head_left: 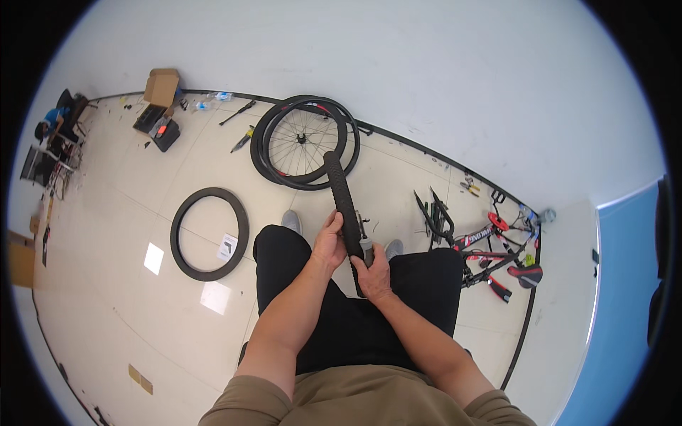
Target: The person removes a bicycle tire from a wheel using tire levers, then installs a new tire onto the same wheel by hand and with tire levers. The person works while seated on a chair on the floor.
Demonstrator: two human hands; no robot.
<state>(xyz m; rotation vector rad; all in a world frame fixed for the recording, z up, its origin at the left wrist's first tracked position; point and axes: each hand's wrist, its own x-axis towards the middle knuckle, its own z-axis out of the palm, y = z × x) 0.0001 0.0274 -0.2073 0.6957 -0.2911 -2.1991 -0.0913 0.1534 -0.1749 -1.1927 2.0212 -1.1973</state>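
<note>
Between my knees a bicycle wheel with a knobbly black tyre (339, 186) stands upright, seen nearly edge-on. My left hand (329, 241) is closed on the left side of the tyre, its fingers partly hidden behind the tread. Lower down, my right hand (374, 275) grips the tyre from the right, thumb against it. A grey cylindrical part (366, 246), perhaps the hub, shows just above my right hand. Beyond the tyre lie a spoked wheel (301, 138) and loose black tyres, overlapping near the wall.
A loose tyre (175, 241) lies to the left with a printed card (227, 247) on it. At right is a bicycle frame (479, 238) beside pliers (470, 187). A pump (242, 139), an open cardboard box (162, 86) and a toolbox (166, 135) lie farther off; a seated person (53, 122) is far left.
</note>
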